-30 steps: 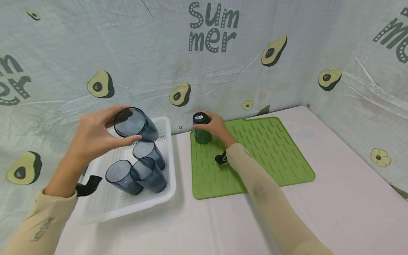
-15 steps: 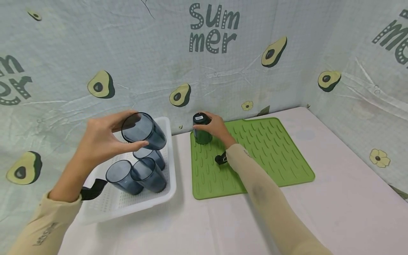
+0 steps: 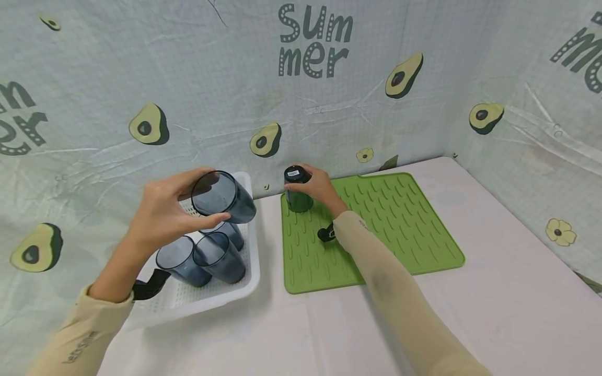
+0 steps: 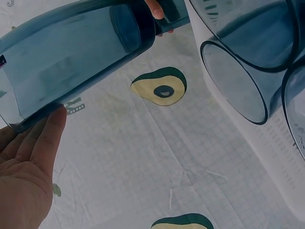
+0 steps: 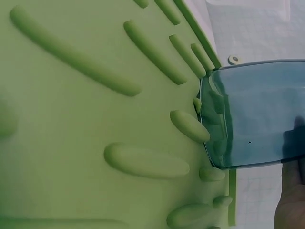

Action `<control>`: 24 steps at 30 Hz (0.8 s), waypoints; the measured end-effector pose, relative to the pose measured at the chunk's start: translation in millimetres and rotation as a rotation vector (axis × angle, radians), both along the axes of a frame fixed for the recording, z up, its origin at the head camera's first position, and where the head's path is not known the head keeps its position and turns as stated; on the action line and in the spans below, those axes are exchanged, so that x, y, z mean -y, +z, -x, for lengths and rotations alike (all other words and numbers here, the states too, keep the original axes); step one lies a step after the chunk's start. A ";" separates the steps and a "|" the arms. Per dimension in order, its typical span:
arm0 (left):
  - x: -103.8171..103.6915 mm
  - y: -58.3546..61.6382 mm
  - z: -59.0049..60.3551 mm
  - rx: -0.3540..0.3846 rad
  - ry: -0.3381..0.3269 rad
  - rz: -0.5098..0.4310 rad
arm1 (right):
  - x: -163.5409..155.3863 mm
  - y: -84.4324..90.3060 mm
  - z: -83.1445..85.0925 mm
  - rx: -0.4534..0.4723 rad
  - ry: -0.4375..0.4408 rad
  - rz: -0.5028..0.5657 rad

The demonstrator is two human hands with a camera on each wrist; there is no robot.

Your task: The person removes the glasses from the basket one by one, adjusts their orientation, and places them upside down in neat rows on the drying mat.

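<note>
My left hand (image 3: 162, 211) grips a blue-tinted glass tumbler (image 3: 223, 197) between thumb and fingers, above the white basket (image 3: 202, 308). That tumbler tilts, its mouth toward me and its base pointing right. Several similar tumblers (image 3: 221, 261) stand in the basket below, one partly covered by the hand. In the head view, my right hand (image 3: 322, 189) holds another tumbler (image 3: 299, 202) upside down, its labelled base up, at the far left corner of the green drying mat (image 3: 385, 224). From the right wrist, this tumbler's rim (image 5: 212, 124) meets the mat's raised ridges.
The perforated basket stands left of the mat on a pale table (image 3: 291, 334). A strip of tabletop lies between them. A cloth wall (image 3: 207, 62) printed with avocados rises close behind both, and another cloth side (image 3: 531, 136) bounds the right.
My left hand has carried its tumbler right and slightly down, toward the basket's right rim. The right hand and its upside-down tumbler have stayed in place.
</note>
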State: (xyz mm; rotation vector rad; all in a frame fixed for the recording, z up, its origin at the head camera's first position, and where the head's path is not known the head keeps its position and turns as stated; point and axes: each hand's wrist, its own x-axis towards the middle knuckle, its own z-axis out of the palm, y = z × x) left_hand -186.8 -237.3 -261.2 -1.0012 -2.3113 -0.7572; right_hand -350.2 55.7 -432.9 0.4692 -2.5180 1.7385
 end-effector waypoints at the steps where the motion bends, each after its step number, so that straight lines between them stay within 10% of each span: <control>1: -1.3 -1.3 -0.4 0.001 0.000 0.003 | 0.1 0.1 0.3 -0.002 0.000 -0.005; 24: -27.3 -29.9 -15.7 0.012 -0.017 -0.058 | -2.7 1.9 8.0 -0.082 0.036 -0.112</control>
